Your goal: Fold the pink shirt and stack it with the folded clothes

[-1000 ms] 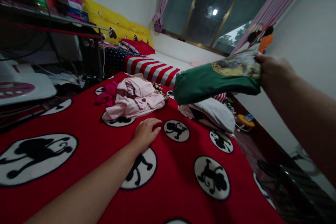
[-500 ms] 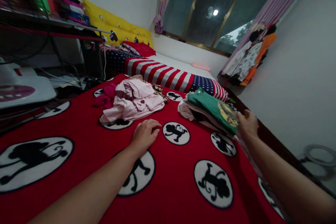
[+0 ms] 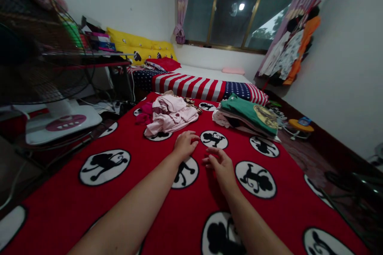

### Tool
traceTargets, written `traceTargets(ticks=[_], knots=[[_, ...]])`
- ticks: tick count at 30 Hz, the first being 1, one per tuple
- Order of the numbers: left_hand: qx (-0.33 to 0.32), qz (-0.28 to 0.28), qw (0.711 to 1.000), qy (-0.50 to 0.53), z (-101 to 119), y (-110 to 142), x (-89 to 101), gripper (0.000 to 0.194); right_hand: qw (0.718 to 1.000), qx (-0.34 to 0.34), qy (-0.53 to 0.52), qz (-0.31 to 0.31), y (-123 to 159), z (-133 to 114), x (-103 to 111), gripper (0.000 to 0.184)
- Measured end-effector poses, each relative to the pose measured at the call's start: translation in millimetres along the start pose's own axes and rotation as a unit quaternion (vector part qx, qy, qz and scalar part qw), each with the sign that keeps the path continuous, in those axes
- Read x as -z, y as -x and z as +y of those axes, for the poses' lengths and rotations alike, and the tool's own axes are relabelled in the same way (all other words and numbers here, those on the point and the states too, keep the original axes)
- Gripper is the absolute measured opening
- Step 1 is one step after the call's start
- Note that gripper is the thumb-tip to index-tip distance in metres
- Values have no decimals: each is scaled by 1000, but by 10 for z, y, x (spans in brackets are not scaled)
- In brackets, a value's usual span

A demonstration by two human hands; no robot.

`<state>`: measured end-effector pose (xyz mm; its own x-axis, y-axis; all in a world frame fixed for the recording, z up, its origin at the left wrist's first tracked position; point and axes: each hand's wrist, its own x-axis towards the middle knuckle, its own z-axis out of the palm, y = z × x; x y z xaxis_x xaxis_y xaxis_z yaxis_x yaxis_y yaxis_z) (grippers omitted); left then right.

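My left hand [image 3: 186,144] is over the red blanket [image 3: 143,203], just in front of a crumpled heap of pale pink clothes [image 3: 173,111]. Its fingers are loosely curved and apart, with nothing in them. Close by on its right, my right hand [image 3: 220,164] hovers above the blanket, fingers spread and bare. Beyond it lies a stack of folded clothes, topped by a green T-shirt [image 3: 245,110] with a yellow print. A magenta garment [image 3: 145,114] pokes out at the heap's left side.
A fan [image 3: 67,121] stands at the left, before a cluttered desk [image 3: 101,61]. Behind the blanket is a bed with a striped, starred cover [image 3: 188,86]. Clothes hang [image 3: 291,55] by the window. A small round stool [image 3: 301,125] is on the floor at the right.
My right hand has left the folded stack and come inward beside my left hand. The view has swung, bringing the fan and the stool into sight.
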<state>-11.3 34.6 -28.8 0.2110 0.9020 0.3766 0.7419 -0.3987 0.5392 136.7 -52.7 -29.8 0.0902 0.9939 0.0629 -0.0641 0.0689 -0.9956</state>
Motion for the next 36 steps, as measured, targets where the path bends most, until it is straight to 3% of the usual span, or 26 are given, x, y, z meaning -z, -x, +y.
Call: traceTargets(ticks=[2, 4, 6, 8, 10, 12, 16, 21, 25, 27, 31, 33, 36], knots=[[5, 44, 999, -14, 34, -11, 41, 27, 1000, 18, 18, -12, 3, 12, 19, 27], [19, 133, 989, -62, 50, -34, 155, 33, 999, 25, 29, -29, -5, 23, 43, 25], [41, 219, 966, -132, 8, -61, 329, 40, 998, 30, 32, -39, -11, 40, 50, 23], [88, 258, 945, -179, -113, -84, 513, 48, 998, 33, 33, -48, -11, 56, 41, 21], [148, 240, 941, -187, -290, -99, 655, 60, 997, 34, 33, -55, -8, 61, 24, 20], [182, 187, 947, -187, -464, -104, 734, 69, 997, 30, 33, -56, -4, 53, 10, 20], [156, 125, 954, -224, -606, -106, 780, 58, 999, 20, 15, -43, 1, 10, 5, 26], [98, 177, 967, -157, -359, -162, 841, 38, 998, 0, -69, 6, -8, -56, 51, 44], [-16, 229, 968, -99, 46, -168, 820, 37, 991, 9, -114, 70, -50, -91, 153, 51], [-101, 178, 975, -89, 279, -113, 724, 35, 987, 21, -122, 100, -83, -90, 218, 51], [-260, -38, 960, -98, 660, 77, 410, 23, 984, 23, -130, 116, -143, -50, 315, 55], [-280, -88, 953, -80, 763, 157, 283, 19, 986, 17, -116, 116, -160, -26, 332, 57], [-277, -114, 953, -34, 802, 192, 227, 15, 991, 15, -75, 106, -171, -6, 333, 58]])
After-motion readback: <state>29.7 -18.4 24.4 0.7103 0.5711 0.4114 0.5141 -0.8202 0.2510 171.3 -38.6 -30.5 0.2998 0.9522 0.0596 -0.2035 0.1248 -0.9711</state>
